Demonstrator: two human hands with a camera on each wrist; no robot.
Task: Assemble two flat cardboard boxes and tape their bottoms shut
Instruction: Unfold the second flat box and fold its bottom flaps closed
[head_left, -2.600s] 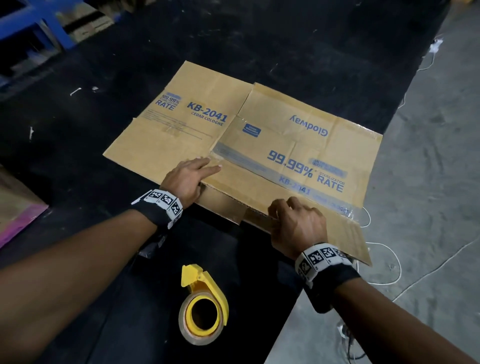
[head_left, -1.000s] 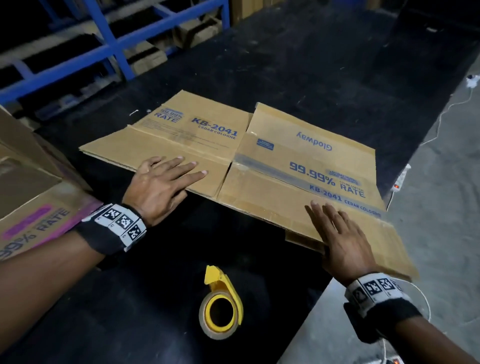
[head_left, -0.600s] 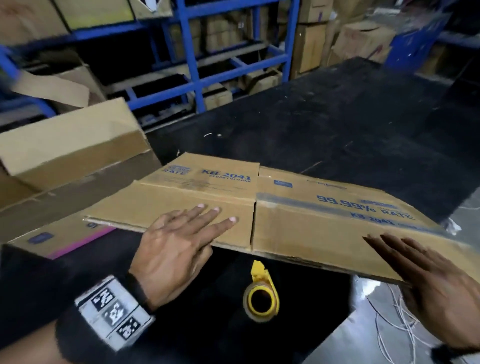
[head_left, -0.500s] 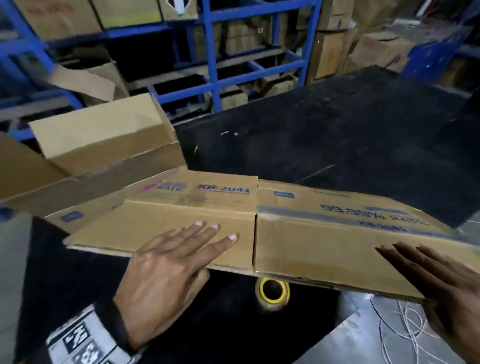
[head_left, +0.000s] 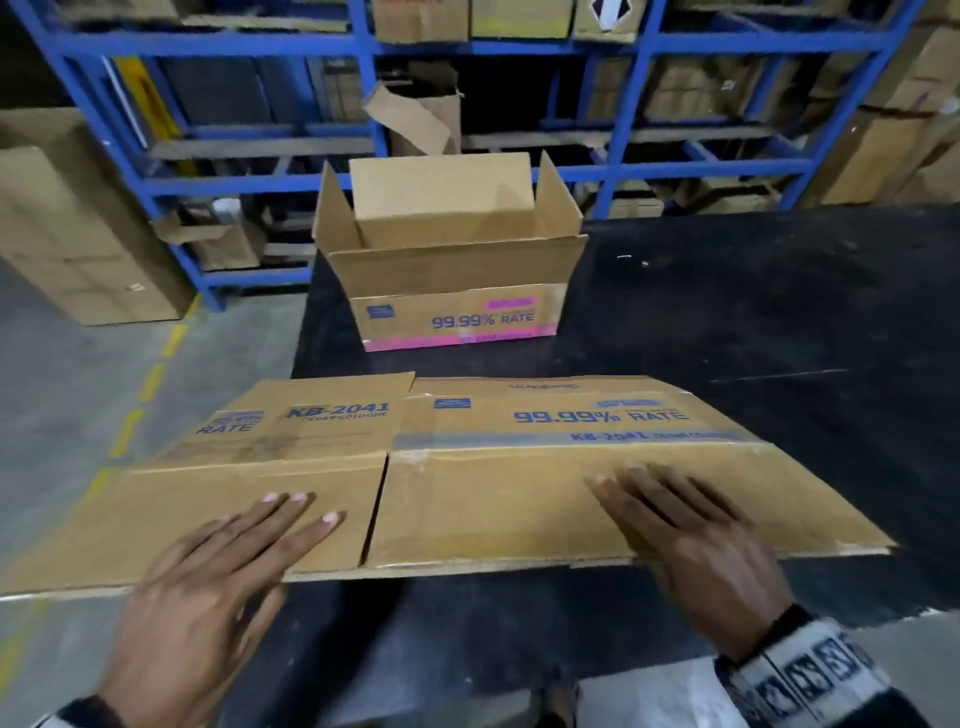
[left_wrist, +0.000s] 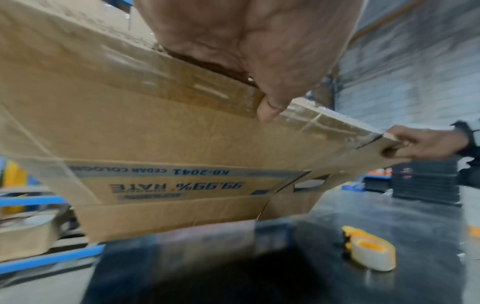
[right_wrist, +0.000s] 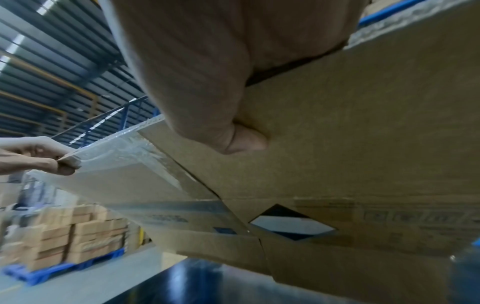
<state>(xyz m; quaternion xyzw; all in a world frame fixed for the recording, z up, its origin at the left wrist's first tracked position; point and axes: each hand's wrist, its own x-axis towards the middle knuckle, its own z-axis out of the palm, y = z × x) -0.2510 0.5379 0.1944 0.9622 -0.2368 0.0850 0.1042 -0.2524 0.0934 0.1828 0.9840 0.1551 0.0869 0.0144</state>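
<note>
A flat cardboard box (head_left: 519, 467) printed "KB-2041" and "99.99% RATE" is held up off the black table (head_left: 753, 312), its near edge towards me. My left hand (head_left: 249, 551) lies with its fingers on top of the left flap. Its thumb (left_wrist: 270, 111) presses from below, so it pinches the board. My right hand (head_left: 675, 519) grips the right flap the same way, thumb (right_wrist: 244, 142) underneath. An assembled box (head_left: 452, 270) stands open-topped at the table's far edge. A yellow tape dispenser (left_wrist: 369, 253) lies on the table under the lifted box, hidden in the head view.
Blue shelving (head_left: 374, 104) loaded with cartons runs behind the table. More cartons (head_left: 67, 223) stand on the grey floor at left. Stacked boxes on a blue pallet (right_wrist: 64, 246) show far off in the right wrist view.
The flat box has been lifted off the table and swung round. Both hands went from lying flat on it to pinching its near flaps. The assembled box and shelving came into view.
</note>
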